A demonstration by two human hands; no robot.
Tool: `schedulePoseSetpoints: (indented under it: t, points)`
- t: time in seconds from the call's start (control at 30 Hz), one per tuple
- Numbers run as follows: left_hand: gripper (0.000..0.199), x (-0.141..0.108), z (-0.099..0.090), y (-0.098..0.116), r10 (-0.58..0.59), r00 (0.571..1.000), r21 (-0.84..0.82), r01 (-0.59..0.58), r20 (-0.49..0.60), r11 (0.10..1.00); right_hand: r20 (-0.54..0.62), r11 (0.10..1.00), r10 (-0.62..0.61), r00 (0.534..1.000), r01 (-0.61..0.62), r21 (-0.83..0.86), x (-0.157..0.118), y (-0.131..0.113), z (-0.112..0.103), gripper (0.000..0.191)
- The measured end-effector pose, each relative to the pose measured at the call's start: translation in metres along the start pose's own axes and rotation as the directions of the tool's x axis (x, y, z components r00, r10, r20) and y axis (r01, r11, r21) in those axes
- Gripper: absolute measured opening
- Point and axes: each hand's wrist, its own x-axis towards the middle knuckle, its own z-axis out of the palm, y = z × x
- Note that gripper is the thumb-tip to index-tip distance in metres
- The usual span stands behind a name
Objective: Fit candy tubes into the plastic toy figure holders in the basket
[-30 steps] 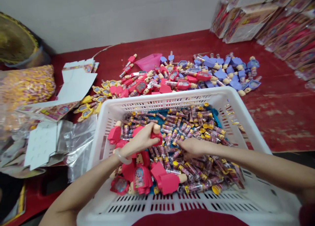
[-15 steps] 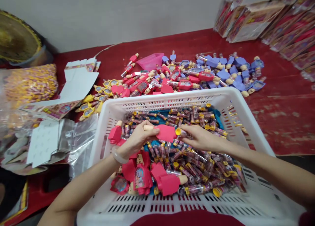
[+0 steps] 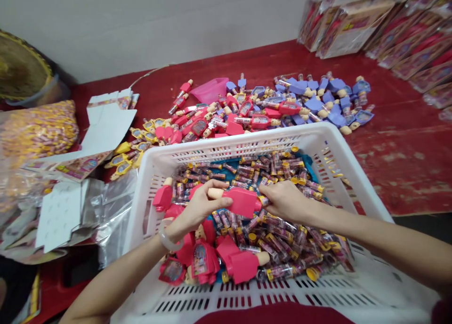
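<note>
Over the white plastic basket (image 3: 243, 142), my left hand (image 3: 201, 204) is closed around the beige head end of a pink toy figure (image 3: 242, 201). My right hand (image 3: 284, 199) is closed on a small clear tube with a yellow cap (image 3: 263, 200), which meets the figure's other end; my fingers hide most of the tube. Below my hands lie many small tubes with yellow caps (image 3: 278, 227) on a blue sheet. More pink figures (image 3: 205, 260) are heaped in the basket's near left part.
Behind the basket, pink figures (image 3: 259, 121), blue-violet figures (image 3: 314, 105) and yellow figures (image 3: 122, 164) lie on the red table (image 3: 395, 159). Bagged packages (image 3: 353, 27) stand at back right. Folded cards (image 3: 106, 126) and a bag of yellow pieces (image 3: 42, 131) are on the left.
The tube's yellow cap, turned outward before, is now in line with the pink figure's end. My right hand has rolled over, and both hands are slightly lower in the view.
</note>
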Motion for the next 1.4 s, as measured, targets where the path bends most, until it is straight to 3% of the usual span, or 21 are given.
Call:
schedulePoseSetpoints:
  t: [0.1, 0.17, 0.23, 0.4, 0.47, 0.57, 0.73, 0.87, 1.0, 1.23, 1.33, 1.4]
  points:
    - [0.052, -0.006, 0.005, -0.003, -0.037, 0.981, 0.256, -0.014, 0.191, 0.967, 0.006, 1.0, -0.014, 1.0, 0.014, -0.017, -0.004, -0.005, -0.002, 0.012]
    - [0.046, -0.009, 0.006, -0.004, -0.105, 0.96, 0.347, 0.009, 0.259, 0.938, 0.004, 0.999, -0.036, 0.999, 0.036, -0.01, -0.005, -0.008, -0.004, 0.012]
    - [0.04, -0.008, 0.005, -0.001, -0.131, 0.964, 0.336, 0.047, 0.23, 0.941, -0.008, 0.999, -0.039, 0.999, 0.038, -0.014, -0.005, -0.007, -0.007, 0.012]
    - [0.038, 0.0, -0.009, 0.011, -0.041, 0.998, 0.059, 0.038, 0.038, 0.998, 0.001, 1.0, 0.017, 1.0, -0.017, -0.02, -0.001, -0.001, -0.007, 0.013]
    - [0.044, -0.001, -0.01, 0.011, -0.026, 0.996, 0.039, 0.023, 0.089, 0.999, 0.005, 1.0, 0.023, 1.0, -0.023, 0.002, 0.0, -0.001, -0.006, 0.013]
    - [0.043, -0.006, -0.004, 0.009, 0.008, 0.969, 0.23, -0.067, 0.246, 0.971, 0.02, 0.999, 0.026, 0.999, -0.026, 0.035, -0.001, -0.004, -0.005, 0.012]
    - [0.031, -0.02, 0.007, 0.009, 0.201, 0.931, 0.569, -0.346, 0.303, 0.746, 0.036, 0.998, -0.053, 0.998, 0.052, 0.026, -0.005, -0.011, -0.004, 0.015]
    - [0.032, -0.024, 0.01, 0.006, 0.335, 0.911, 0.632, -0.41, 0.242, 0.658, 0.027, 1.0, -0.01, 1.0, 0.01, 0.012, -0.005, -0.01, -0.007, 0.013]
    - [0.033, -0.025, 0.012, -0.003, 0.388, 0.894, 0.565, -0.445, 0.225, 0.695, 0.011, 0.999, -0.015, 1.0, 0.014, 0.03, -0.006, -0.01, -0.007, 0.011]
    - [0.035, -0.035, 0.019, 0.002, 0.136, 0.971, 0.558, -0.224, 0.196, 0.799, -0.128, 0.986, -0.169, 0.977, 0.166, -0.035, -0.016, -0.015, 0.005, 0.01]
    - [0.032, -0.035, 0.024, 0.006, -0.018, 0.98, 0.364, -0.058, 0.2, 0.93, -0.164, 0.976, -0.218, 0.962, 0.21, -0.066, -0.019, -0.018, 0.009, 0.011]
    - [0.033, -0.034, 0.026, 0.005, -0.145, 0.959, 0.187, 0.1, 0.243, 0.977, -0.164, 0.972, -0.23, 0.959, 0.22, -0.078, -0.021, -0.019, 0.011, 0.012]
